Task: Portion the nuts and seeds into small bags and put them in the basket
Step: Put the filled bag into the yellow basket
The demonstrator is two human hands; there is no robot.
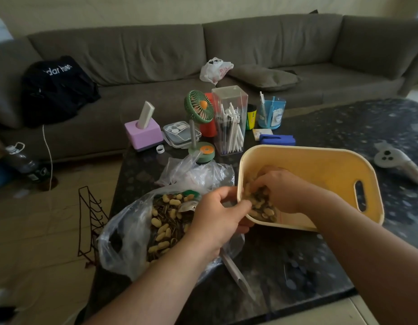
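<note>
Right hand (282, 191): its grip is closing around a filled small bag (262, 205) of peanuts and seeds, fingers curled over the top of it inside the basket (320, 160). Left hand (217, 212): its grip is pinching the near edge of the same bag at the basket's rim, thumb and fingertips (244, 205) pressing together; whether it is also catching the rim itself cannot be told.

The small bag is lying low in the near-left corner of the yellow basket, which is sitting tilted on the dark worktop (297, 259) with its handle slot facing right. Just left of the basket, the large clear bag (123, 235) of loose peanuts and seeds is gaping open, the left forearm crossing over it. A metal scoop (188, 205) is showing partly among the nuts; a pale utensil handle (236, 273) is lying beneath the bag's edge. A bundle of empty bags (196, 172) is resting behind.

Step in hand, as judged: one portion is being set down in the basket. The next move would call for both grips letting go without spilling the bag's mouth, then fetching an empty bag from the bundle and scooping again from the large bag, which is far from exhausted.
</note>
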